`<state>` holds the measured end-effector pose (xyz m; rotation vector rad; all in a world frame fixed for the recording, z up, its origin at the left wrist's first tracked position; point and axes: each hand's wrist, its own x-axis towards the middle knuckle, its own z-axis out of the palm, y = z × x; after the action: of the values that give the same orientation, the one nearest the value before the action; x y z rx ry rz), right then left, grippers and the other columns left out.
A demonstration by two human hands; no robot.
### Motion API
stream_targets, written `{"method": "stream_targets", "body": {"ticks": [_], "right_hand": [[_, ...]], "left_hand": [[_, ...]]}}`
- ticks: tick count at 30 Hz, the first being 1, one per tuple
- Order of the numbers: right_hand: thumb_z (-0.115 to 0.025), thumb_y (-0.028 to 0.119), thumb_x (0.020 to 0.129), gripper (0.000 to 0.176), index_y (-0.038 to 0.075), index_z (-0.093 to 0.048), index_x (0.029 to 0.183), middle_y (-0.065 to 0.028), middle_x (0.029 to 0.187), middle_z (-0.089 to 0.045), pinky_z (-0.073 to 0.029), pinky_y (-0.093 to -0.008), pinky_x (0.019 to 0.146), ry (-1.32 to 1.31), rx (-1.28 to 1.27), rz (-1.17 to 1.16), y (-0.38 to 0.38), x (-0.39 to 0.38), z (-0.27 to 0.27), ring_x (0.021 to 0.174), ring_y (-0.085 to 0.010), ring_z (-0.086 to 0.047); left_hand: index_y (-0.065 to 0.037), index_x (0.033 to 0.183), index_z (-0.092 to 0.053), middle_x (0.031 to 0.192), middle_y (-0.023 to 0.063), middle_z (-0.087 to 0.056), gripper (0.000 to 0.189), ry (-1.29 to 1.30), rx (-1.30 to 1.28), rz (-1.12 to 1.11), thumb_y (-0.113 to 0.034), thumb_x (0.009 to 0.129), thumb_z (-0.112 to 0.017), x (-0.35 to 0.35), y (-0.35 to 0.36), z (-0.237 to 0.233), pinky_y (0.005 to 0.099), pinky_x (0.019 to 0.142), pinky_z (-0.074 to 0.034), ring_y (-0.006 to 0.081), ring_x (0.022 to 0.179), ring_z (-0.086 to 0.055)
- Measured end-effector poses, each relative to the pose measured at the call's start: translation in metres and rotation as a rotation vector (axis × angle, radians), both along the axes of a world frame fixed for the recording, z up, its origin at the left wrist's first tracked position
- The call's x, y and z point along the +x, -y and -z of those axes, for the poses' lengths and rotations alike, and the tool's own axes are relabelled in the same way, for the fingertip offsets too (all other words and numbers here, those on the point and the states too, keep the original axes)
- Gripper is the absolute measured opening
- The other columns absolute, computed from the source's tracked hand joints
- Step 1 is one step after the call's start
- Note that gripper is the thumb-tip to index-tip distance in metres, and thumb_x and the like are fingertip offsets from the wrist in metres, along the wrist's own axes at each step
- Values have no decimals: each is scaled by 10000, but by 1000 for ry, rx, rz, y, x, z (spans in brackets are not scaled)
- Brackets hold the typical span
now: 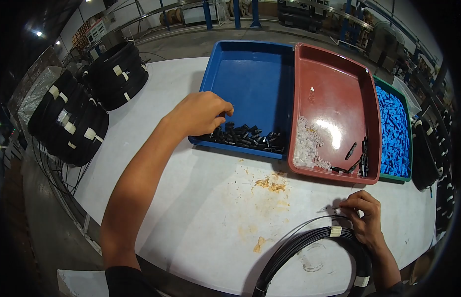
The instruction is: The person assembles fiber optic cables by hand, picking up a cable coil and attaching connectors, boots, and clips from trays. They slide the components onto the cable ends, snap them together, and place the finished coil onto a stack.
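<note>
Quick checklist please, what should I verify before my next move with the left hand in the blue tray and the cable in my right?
1. Left hand at the black pieces in the blue tray: ok, the fingertips are at the pile.
2. A piece actually gripped: cannot tell, the curled fingers hide it.
3. Right hand pinching the cable end: ok.
4. Black cable coil lying on the table: ok, taped together.
5. Table surface between tray and coil clean: not ok, tan debris lies there.
</note>
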<state>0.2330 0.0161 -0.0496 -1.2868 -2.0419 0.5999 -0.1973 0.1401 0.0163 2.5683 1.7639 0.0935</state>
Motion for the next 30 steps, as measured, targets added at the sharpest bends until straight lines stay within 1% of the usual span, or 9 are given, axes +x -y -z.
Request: {"method": "stream_targets", "body": {"ticks": [7, 15, 17, 19, 20, 23, 27, 29, 30], "right_hand": [[-750, -61, 778, 172, 9, -773, 933, -104, 843, -663, -517, -327, 685, -5, 6, -10, -1, -1, -2, 762, -219, -659], [-763, -10, 798, 141, 10, -771, 937, -97, 839, -674, -503, -306, 669, 45, 12, -51, -13, -1, -16, 721, -201, -631], [-766, 53, 851, 116, 6, -759, 957, -50, 808, -673, -467, -275, 644, -265, -78, 13, -26, 3, -2, 702, -115, -587], [-764, 63, 865, 122, 3, -753, 970, -43, 805, -669, -471, -259, 656, -502, -221, 74, -36, 1, 5, 719, -93, -589], [-761, 52, 865, 118, 1, -749, 970, -51, 815, -673, -478, -250, 669, -467, -143, 91, -39, 3, 10, 731, -93, -598], [-743, 20, 868, 83, -11, -715, 940, -78, 825, -668, -468, -270, 633, -450, 146, 105, -30, 0, 13, 697, -121, -598], [-741, 24, 839, 78, 15, -714, 911, -93, 788, -622, -457, -319, 598, -332, 258, 82, -21, 14, 11, 652, -194, -580], [-739, 45, 840, 81, 20, -720, 915, -102, 798, -629, -467, -344, 608, -328, 266, 72, -27, 20, 20, 662, -228, -595], [-739, 45, 840, 81, 20, -720, 915, -102, 798, -629, -467, -344, 608, -333, 263, 87, -29, 23, 21, 662, -228, -595]], "left_hand": [[-61, 1059, -761, 1052, 102, -750, 183, -45, 96, 124, -100, 888, -712, 4, -9, 23, 402, 931, -532, 265, 1038, -679], [21, 975, -729, 963, 174, -715, 187, 160, 122, 109, -34, 811, -657, 3, -13, 34, 413, 870, -540, 337, 926, -675], [28, 981, -721, 962, 176, -712, 182, 155, 106, 126, -34, 819, -665, 2, -12, 31, 418, 853, -544, 338, 924, -677], [28, 971, -708, 944, 155, -711, 142, 259, 79, 67, -45, 858, -666, -2, -11, 27, 384, 839, -543, 286, 906, -681], [28, 971, -708, 944, 155, -711, 142, 248, 87, 88, -45, 858, -666, -2, -8, 22, 384, 839, -543, 286, 906, -681], [20, 992, -680, 944, 116, -708, 115, 432, 50, 29, -43, 898, -654, 16, 5, 7, 347, 821, -539, 212, 878, -671], [-6, 1036, -641, 1000, 77, -705, 115, 525, 38, -72, 2, 921, -639, 54, 25, -6, 331, 822, -547, 158, 871, -662], [6, 1048, -628, 1022, 102, -704, 104, 986, -60, 58, -7, 945, -626, 74, 29, 5, 309, 845, -561, 157, 888, -675], [18, 1068, -618, 1024, 122, -702, 114, 1031, -64, 85, -18, 960, -621, 87, 35, 9, 297, 841, -576, 152, 885, -685]]}}
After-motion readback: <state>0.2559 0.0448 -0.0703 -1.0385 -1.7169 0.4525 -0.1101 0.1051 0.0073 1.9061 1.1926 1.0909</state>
